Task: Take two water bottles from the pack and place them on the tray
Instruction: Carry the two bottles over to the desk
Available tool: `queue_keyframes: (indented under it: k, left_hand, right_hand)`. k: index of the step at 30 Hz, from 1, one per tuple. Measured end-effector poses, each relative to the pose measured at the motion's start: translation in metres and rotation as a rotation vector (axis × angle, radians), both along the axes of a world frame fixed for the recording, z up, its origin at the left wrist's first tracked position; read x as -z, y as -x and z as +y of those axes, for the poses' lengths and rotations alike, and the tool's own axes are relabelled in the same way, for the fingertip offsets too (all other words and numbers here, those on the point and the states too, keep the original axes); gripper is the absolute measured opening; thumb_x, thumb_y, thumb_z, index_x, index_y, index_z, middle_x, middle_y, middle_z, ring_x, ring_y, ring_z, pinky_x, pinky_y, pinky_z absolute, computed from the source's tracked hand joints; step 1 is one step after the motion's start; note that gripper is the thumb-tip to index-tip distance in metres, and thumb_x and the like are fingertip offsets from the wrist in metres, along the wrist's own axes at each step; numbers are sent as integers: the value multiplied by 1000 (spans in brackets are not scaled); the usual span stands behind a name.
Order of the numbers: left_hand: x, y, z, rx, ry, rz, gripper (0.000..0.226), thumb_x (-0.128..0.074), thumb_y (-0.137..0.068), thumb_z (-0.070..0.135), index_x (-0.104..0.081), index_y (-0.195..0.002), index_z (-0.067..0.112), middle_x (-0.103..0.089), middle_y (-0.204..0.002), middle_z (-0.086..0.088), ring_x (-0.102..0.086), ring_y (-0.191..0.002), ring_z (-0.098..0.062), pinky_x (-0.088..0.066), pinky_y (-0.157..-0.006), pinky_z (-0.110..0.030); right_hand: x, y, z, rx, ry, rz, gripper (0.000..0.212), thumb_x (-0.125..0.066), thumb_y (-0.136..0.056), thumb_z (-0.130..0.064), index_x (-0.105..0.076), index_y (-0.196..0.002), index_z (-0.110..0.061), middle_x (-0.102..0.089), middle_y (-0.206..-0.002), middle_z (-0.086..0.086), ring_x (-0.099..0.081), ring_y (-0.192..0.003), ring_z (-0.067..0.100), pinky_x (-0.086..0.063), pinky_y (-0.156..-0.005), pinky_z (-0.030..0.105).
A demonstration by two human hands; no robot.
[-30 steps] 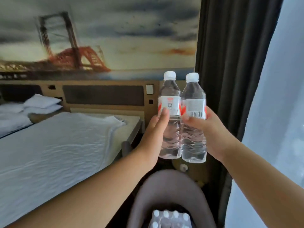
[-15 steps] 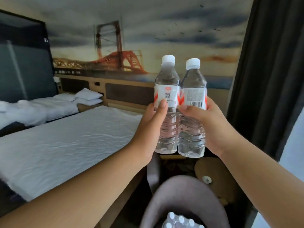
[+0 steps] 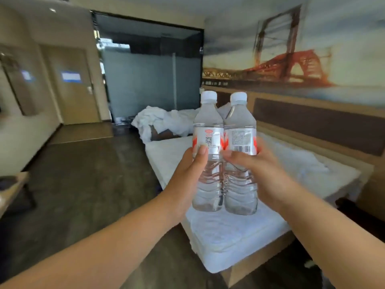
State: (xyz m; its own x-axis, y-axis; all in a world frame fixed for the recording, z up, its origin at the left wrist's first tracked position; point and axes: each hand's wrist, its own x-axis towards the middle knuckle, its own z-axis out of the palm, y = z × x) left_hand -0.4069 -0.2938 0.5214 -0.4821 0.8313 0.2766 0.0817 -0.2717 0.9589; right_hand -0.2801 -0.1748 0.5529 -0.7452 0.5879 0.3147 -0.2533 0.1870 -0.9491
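Observation:
Two clear water bottles with white caps and red-and-white labels stand upright side by side in the air in front of me, touching. My left hand (image 3: 185, 174) grips the left bottle (image 3: 208, 132) around its middle. My right hand (image 3: 262, 178) grips the right bottle (image 3: 239, 130) the same way. The bottle pack and the tray are out of view.
A bed with a white mattress (image 3: 239, 236) lies right below and behind the bottles, its wooden corner (image 3: 235, 276) near me. A second bed with rumpled sheets (image 3: 166, 119) is farther back. Dark floor (image 3: 87, 184) stretches left toward a door (image 3: 73, 86). A table edge (image 3: 12, 188) shows at far left.
My view has swung to the left: the curtain, chair and bottle pack have left the frame, and the door, glass partition and floor have come in. Both hands keep the bottles together.

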Motion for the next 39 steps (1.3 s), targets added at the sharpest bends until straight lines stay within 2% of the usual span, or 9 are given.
queue_keyframes:
  k: [2, 6, 11, 18, 20, 25, 32, 36, 39]
  left_hand:
    - [-3, 50, -31, -72, 33, 9, 36, -40, -87, 66, -51, -119, 55, -71, -103, 42, -66, -95, 23, -53, -81, -7]
    - [3, 135, -86, -246, 43, -36, 60, -45, -81, 68, -49, -137, 47, -70, -129, 22, -68, -114, 5, -51, -99, -25]
    - [31, 233, -127, -411, 76, -73, 59, -47, -90, 63, -49, -143, 38, -71, -132, 13, -70, -119, -7, -51, -105, -39]
    - [52, 349, -163, -667, 172, -22, 44, -38, -102, 58, -48, -142, 43, -67, -131, 27, -67, -114, 7, -51, -109, -29]
    - [53, 393, -176, -848, 215, -49, 52, -41, -101, 62, -46, -148, 40, -63, -139, 19, -67, -106, 5, -46, -111, -34]
    - [56, 462, -230, -1017, 219, -110, 81, -48, -82, 87, -40, -152, 46, -52, -154, 10, -51, -142, -22, -38, -116, -57]
    - [66, 533, -328, -1209, 201, -134, 62, -43, -94, 75, -42, -149, 49, -60, -144, 22, -55, -137, -6, -35, -119, -46]
    - [85, 601, -392, -1296, 214, -196, 88, -50, -78, 90, -27, -155, 54, -38, -163, 20, -39, -149, -7, -29, -123, -49]
    - [85, 657, -431, -1319, 211, -200, 74, -44, -85, 79, -35, -152, 49, -56, -148, 21, -53, -134, 2, -39, -111, -35]
  right_hand:
    - [1, 64, -18, -105, 25, -6, 67, -89, -77, -25, -60, -138, -24, -75, -129, 5, -72, -118, 30, -51, -107, 59]
    - [9, 174, -52, -293, 60, -20, 73, -88, -78, -32, -55, -143, -29, -72, -133, 3, -72, -120, 30, -50, -106, 59]
    - [36, 294, -76, -483, 153, -62, 59, -75, -83, -31, -55, -139, -32, -77, -124, -3, -78, -108, 21, -58, -89, 42]
    - [66, 478, -96, -803, 180, -148, 57, -73, -93, -21, -52, -146, -25, -71, -134, 9, -72, -118, 33, -55, -100, 56]
    - [63, 533, -109, -912, 194, -174, 52, -67, -97, -13, -52, -146, -25, -70, -136, 9, -72, -119, 35, -52, -104, 60]
    - [50, 642, -164, -1163, 162, -219, 54, -68, -96, -13, -52, -146, -25, -70, -136, 11, -70, -120, 37, -50, -104, 62]
    - [74, 776, -277, -1414, 194, -262, 56, -70, -95, -24, -52, -148, -20, -65, -142, 15, -64, -130, 39, -45, -110, 62]
    - [93, 856, -345, -1499, 185, -280, 56, -70, -97, -26, -51, -150, -23, -64, -145, 12, -61, -133, 37, -40, -114, 64]
    - [93, 914, -389, -1487, 133, -294, 50, -69, -99, -25, -53, -147, -27, -67, -141, 8, -64, -130, 33, -44, -112, 61]
